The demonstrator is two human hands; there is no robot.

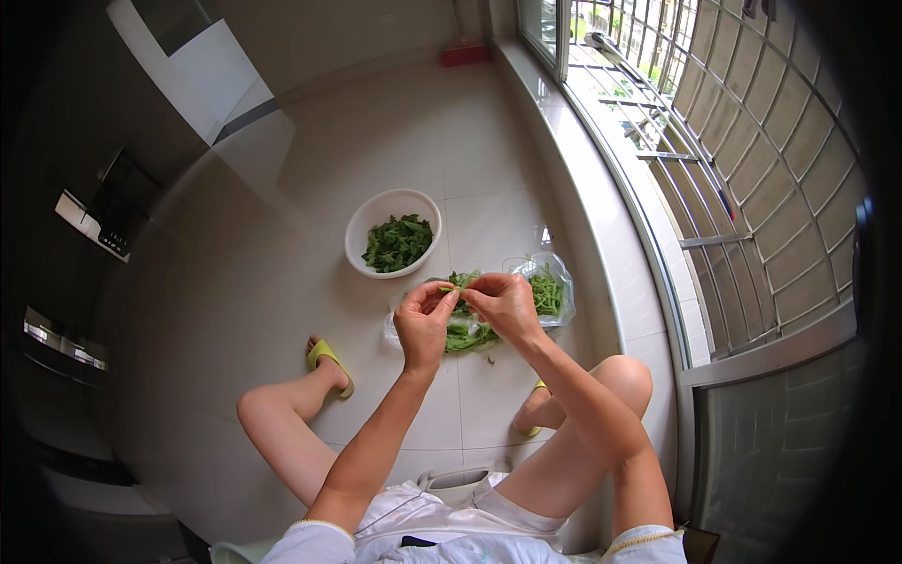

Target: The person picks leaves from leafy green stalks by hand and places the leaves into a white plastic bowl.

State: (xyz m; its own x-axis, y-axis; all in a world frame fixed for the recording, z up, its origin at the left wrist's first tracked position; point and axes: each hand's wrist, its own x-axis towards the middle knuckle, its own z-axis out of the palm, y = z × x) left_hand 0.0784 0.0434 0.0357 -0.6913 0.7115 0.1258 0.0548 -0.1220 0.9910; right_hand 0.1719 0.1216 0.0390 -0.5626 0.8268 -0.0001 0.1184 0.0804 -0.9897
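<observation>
My left hand (pixel 423 324) and my right hand (pixel 506 303) meet in front of me. Between their fingertips they pinch a short green stem (pixel 445 288). Below them, partly hidden by the hands, loose leafy greens (pixel 468 337) lie on a clear plastic bag (pixel 392 330) on the floor. Right of my right hand, a second clear plastic bag (pixel 568 299) holds thin green stems (pixel 545 292). Beyond my left hand stands a white plastic bowl (pixel 359 229) containing dark green leaves (pixel 398 243).
Pale tiles (pixel 366 141) cover the floor. A raised ledge (pixel 574 190) runs along the right below a sliding window with metal bars (pixel 761 148). A red dustpan (pixel 465 53) stands at the far wall. My feet, in yellow-green slippers (pixel 332 363), flank the greens.
</observation>
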